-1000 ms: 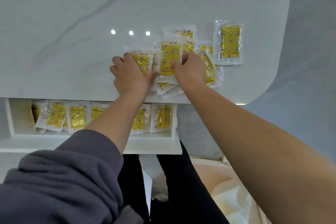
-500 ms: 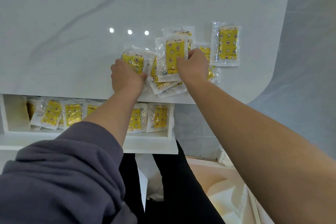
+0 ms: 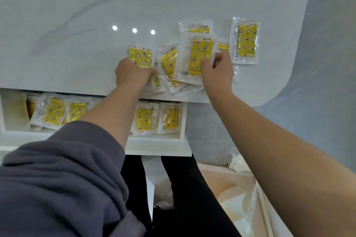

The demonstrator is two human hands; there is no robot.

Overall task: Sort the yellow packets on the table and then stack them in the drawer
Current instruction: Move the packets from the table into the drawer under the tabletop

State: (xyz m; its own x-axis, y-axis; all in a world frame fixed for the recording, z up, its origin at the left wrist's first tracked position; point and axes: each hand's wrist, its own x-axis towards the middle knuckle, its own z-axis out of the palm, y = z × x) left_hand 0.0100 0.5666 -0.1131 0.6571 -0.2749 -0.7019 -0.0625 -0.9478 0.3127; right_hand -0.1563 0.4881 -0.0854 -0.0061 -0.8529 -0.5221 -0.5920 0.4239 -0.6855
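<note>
Several yellow packets in clear wrappers lie in a loose pile near the front edge of the white marble table (image 3: pixel 77 25). My left hand (image 3: pixel 131 74) grips one yellow packet (image 3: pixel 140 57) at the pile's left end. My right hand (image 3: pixel 217 71) pinches a larger yellow packet (image 3: pixel 198 56), thumb on its face, lifted off the pile. One single packet (image 3: pixel 245 41) lies apart at the right. Below the table edge the open white drawer (image 3: pixel 183 121) holds a row of several yellow packets (image 3: pixel 144 119), partly hidden by my left forearm.
The table's rounded corner (image 3: pixel 279 90) is at the right, with grey floor beyond. My dark trousers (image 3: pixel 183 188) show below the drawer front. A pale cushioned seat (image 3: pixel 237 198) lies at lower right.
Both hands have closed on packets and drawn apart. The right hand has raised its packet from the pile; the left hand has shifted left with its packet.
</note>
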